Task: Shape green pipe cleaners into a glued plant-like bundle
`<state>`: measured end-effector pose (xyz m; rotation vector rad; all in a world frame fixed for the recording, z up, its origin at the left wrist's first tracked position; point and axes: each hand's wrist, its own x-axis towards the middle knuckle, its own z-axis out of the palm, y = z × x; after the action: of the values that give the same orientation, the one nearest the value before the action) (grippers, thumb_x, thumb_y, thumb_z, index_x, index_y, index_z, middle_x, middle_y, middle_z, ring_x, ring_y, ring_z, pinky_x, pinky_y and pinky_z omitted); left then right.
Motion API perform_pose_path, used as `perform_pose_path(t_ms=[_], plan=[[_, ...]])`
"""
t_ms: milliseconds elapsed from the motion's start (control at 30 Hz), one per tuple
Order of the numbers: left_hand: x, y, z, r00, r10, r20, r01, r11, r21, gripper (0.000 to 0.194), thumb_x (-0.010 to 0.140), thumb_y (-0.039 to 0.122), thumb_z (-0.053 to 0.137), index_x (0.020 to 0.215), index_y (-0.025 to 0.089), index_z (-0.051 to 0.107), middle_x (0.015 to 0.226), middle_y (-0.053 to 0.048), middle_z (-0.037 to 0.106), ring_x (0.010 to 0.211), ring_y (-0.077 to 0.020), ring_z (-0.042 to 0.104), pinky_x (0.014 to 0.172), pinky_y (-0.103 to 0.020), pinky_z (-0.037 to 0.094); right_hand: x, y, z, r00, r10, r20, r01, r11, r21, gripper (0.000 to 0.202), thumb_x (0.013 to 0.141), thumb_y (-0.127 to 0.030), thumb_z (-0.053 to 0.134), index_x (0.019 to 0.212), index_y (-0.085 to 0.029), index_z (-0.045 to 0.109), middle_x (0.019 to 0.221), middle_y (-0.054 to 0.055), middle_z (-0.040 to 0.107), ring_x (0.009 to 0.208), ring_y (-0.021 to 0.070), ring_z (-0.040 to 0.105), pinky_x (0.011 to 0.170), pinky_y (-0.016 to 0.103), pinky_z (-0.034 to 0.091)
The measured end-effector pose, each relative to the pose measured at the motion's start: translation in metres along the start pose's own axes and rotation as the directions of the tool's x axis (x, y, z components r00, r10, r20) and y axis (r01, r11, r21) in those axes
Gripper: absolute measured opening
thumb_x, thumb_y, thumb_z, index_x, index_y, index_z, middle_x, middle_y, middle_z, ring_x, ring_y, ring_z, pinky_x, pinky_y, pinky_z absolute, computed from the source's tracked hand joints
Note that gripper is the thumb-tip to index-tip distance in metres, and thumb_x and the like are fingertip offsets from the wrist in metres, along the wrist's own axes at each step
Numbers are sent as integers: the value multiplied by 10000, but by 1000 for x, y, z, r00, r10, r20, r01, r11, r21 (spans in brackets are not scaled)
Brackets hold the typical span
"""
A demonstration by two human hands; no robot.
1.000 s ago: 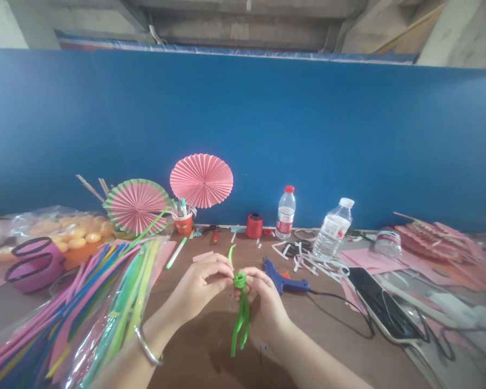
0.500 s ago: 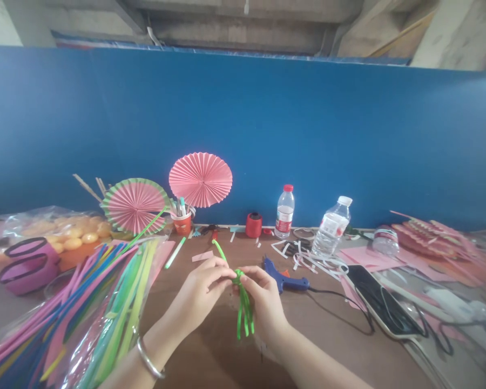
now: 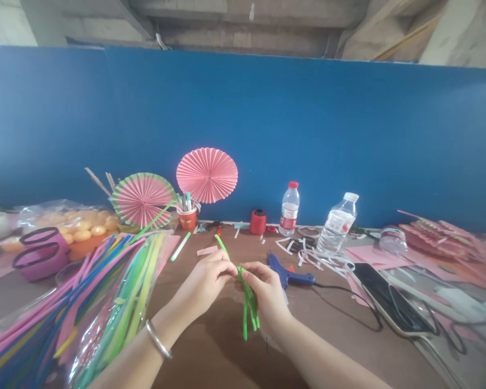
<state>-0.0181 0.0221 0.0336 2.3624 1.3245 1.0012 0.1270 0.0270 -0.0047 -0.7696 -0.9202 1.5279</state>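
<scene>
Between my two hands is a bundle of bright green pipe cleaners [image 3: 249, 305], gathered at the top with several strands hanging down over the table. My left hand [image 3: 210, 278] pinches at its upper left side, and one green end sticks up behind those fingers. From the right, my right hand [image 3: 267, 289] grips the gathered top between thumb and fingers. Part of the gathered top is hidden by my fingertips. Just beyond my right hand lies a blue hot glue gun [image 3: 289, 274], apart from the bundle.
Bagged colourful pipe cleaners [image 3: 125, 302] cover the left side. At the back stand pink paper fans [image 3: 207, 175], a cup of markers [image 3: 187, 219], a red spool [image 3: 258, 221] and water bottles [image 3: 337, 224]. A phone [image 3: 395, 300] and cables lie at right.
The view has shifted slightly, so the scene sits a little further right. Both hands still hold the green bundle; its hanging strands have swung and spread slightly.
</scene>
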Motion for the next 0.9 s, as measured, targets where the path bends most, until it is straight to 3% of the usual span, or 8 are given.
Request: perform_pose_path(t_ms=[200, 367, 467, 633, 767, 900], plan=[[1, -2, -2, 1000, 8, 19, -7, 999, -31, 161, 777, 113, 516, 677, 193, 614, 699, -5, 547, 813, -169, 510, 724, -282, 412, 0, 0, 0, 1000, 14, 21, -14, 1000, -1, 206, 616, -262, 720, 741, -130, 624, 613, 16, 645, 514, 117, 576, 510, 221, 439], [1, -2, 0, 996, -86, -1, 85, 981, -176, 101, 762, 142, 546, 706, 197, 609, 738, -3, 604, 821, -169, 547, 775, -302, 424, 2, -1, -1, 1000, -31, 0, 31, 998, 46, 196, 604, -252, 733, 725, -131, 638, 623, 15, 650, 522, 119, 580, 527, 228, 456], [2, -3, 3, 981, -191, -38, 164, 915, -370, 27, 730, 179, 596, 753, 184, 583, 782, -4, 617, 803, -166, 584, 770, -302, 451, 2, -4, -1, 996, -87, -18, 88, 995, 49, 186, 605, -241, 734, 734, -136, 650, 633, 18, 656, 527, 119, 574, 524, 229, 461], [3, -5, 11, 943, -330, -48, 232, 752, -618, 133, 689, 221, 650, 771, 162, 564, 777, -8, 617, 767, -171, 613, 747, -311, 477, 2, -4, -4, 984, -177, -9, 177, 984, 10, 153, 636, -230, 720, 759, -156, 666, 714, 38, 679, 604, 135, 598, 603, 260, 487], [2, -4, 14, 926, -375, -51, 236, 677, -698, 181, 665, 232, 679, 799, 159, 582, 782, -15, 648, 787, -185, 625, 766, -329, 481, 3, 0, -6, 972, -233, 20, 234, 972, -28, 142, 661, -235, 705, 788, -180, 675, 736, 39, 684, 622, 149, 608, 616, 285, 501], [2, -3, 13, 920, -387, -60, 250, 699, -670, 179, 664, 250, 684, 806, 162, 619, 804, -29, 682, 794, -189, 634, 779, -325, 481, 2, 0, -6, 963, -267, 31, 269, 962, -48, 138, 660, -232, 709, 787, -183, 687, 777, 52, 697, 688, 168, 625, 677, 306, 506]])
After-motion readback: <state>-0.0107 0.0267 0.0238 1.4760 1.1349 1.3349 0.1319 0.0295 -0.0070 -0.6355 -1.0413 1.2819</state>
